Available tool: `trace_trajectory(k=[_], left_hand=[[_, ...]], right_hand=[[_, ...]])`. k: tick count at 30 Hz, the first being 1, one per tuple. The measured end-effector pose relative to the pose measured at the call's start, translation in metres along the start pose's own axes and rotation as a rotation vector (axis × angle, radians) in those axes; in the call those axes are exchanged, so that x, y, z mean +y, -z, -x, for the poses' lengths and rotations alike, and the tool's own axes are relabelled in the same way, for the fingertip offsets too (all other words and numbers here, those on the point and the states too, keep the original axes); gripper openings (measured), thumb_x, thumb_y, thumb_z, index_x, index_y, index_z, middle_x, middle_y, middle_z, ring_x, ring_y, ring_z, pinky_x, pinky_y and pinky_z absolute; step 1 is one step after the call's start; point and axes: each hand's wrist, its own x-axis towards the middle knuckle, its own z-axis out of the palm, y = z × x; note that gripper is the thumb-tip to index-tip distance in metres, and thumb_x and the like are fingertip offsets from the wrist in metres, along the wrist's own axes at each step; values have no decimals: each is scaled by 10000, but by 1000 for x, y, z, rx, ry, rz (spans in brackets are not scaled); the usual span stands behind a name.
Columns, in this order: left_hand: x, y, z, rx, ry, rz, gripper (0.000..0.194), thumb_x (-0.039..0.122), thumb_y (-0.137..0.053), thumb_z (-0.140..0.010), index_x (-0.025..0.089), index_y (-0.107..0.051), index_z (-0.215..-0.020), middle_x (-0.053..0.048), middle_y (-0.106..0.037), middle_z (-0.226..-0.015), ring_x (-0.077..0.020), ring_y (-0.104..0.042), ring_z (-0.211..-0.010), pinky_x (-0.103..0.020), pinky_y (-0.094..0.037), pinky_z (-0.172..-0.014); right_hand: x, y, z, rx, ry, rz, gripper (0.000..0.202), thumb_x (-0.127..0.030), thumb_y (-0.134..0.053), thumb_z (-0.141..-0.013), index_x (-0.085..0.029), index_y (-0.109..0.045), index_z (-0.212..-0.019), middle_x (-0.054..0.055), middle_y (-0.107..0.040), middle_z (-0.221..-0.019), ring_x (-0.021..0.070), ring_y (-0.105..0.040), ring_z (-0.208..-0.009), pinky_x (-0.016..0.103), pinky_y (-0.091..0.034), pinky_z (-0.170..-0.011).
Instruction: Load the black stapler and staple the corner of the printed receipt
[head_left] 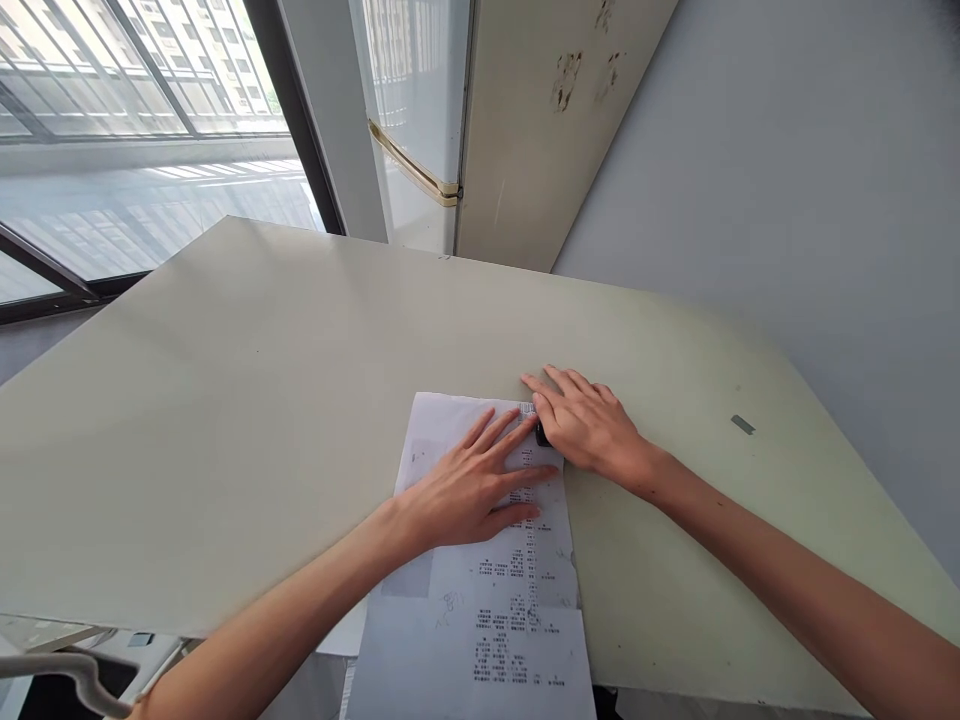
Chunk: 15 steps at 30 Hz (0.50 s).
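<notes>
A long stack of white printed paper (525, 625) lies on the table, its lower end running out of view past the near edge. The text on it appears upside down or sideways to me, with some pen scribbles. My left hand (480, 480) rests flat on its upper part, fingers spread. At the top right corner my right hand (589, 420) presses down over a small black object (543, 436). Most of that object is hidden beneath the palm and thumb, so its kind does not show. The right fingers stretch forward, close together, past the paper's edge.
The pale table (285, 400) spreads around the paper, with a small grey strip (742, 425) at the right. Beyond it stand a refrigerator (517, 140) and a window (142, 110). A grey wall (810, 160) bounds the right. A curved grey bar (67, 668) shows at lower left.
</notes>
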Motion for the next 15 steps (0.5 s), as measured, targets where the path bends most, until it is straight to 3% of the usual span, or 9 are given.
trace_trajectory(k=[6, 9, 12, 15], left_hand=[[-2, 0, 0, 0, 0, 6, 474, 476, -571, -1039, 318, -594, -1485, -68, -194, -1747, -366, -154, -1610, -602, -157, -1307], [-2, 0, 0, 8, -5, 19, 470, 470, -606, -1021, 346, -603, -1474, -34, -186, -1750, -374, -186, -1603, -600, -175, -1305], [-1, 2, 1, -4, -8, 10, 476, 490, -621, -1008, 360, -604, -1466, -29, -194, -1750, -381, -204, -1598, -609, -208, -1291], [-5, 10, 3, 13, -22, -15, 449, 489, -610, -1015, 346, -620, -1440, -47, -325, -1709, -359, -285, -1576, -598, -229, -1285]], right_hand=[[-3, 1, -4, -5, 29, 47, 568, -371, -244, -1094, -245, -427, -1617, 153, -381, -1682, 363, -372, -1529, 621, -345, -1179], [4, 5, -1, 20, 28, -165, 555, -401, -240, -1100, -253, -485, -1576, 108, -456, -1644, 309, -398, -1523, 553, -332, -1221], [18, 6, 12, 132, 61, -453, 537, -445, -220, -1106, -268, -609, -1431, 60, -608, -1510, 247, -530, -1416, 441, -413, -1187], [36, 1, 35, 206, 167, -570, 494, -494, -258, -1104, -280, -663, -1288, 61, -683, -1376, 247, -617, -1284, 414, -483, -1104]])
